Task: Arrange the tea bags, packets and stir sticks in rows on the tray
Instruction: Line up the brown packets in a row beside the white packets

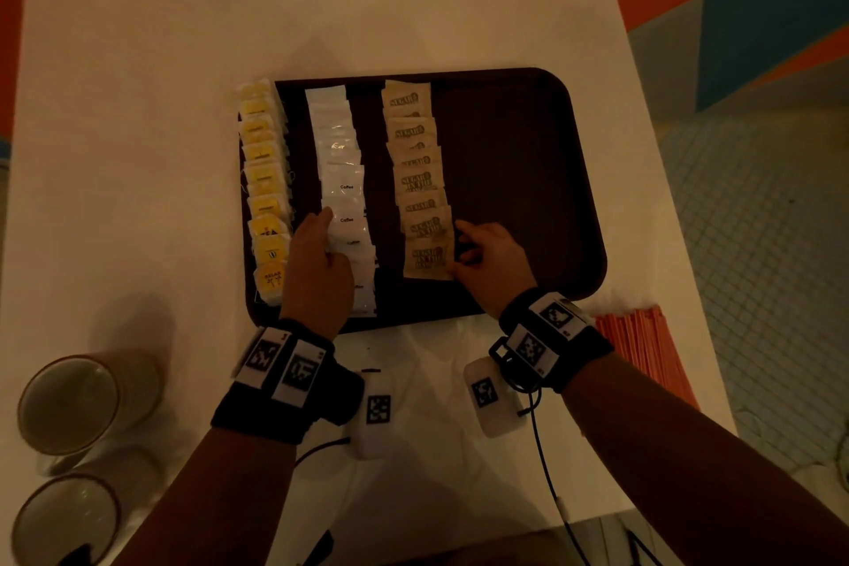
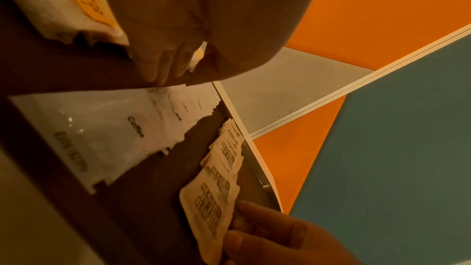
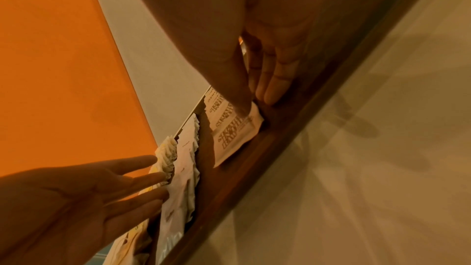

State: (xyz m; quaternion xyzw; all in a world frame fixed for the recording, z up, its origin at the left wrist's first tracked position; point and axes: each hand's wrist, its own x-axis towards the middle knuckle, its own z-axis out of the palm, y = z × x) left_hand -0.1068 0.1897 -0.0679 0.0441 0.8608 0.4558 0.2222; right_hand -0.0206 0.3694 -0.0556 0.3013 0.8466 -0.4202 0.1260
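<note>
A dark brown tray (image 1: 528, 179) lies on the white worktop (image 1: 138, 106), nearer the worktop's near edge than its far edge. Three rows of overlapping items run from the tray's far edge toward its near edge. The yellow-labelled tea bags (image 1: 266, 193) form the row along the tray's left edge, with some bags overhanging the rim. The white coffee packets (image 1: 342, 188) form the middle row. The brown sugar packets (image 1: 420, 184) form the third row, near the tray's centre. The right half of the tray surface is bare.

The left hand (image 1: 319, 267) lies between the tea bag row and the coffee packet row at the tray's near end. Its fingers (image 3: 142, 178) are straight and slightly spread, touching the edges of both rows; they grip nothing.

The right hand (image 1: 489, 262) is at the right side of the sugar packet row, at the tray's near end. Its thumb presses on the edge of the nearest sugar packets, and its fingers (image 3: 275, 80) are extended together against the tray surface just beside them. No packet is lifted.

The orange stir sticks (image 1: 643, 349) lie in a bundle on the worktop, off the tray, near the worktop's right edge. Two glass cups (image 1: 69, 404) stand at the worktop's near left corner.
</note>
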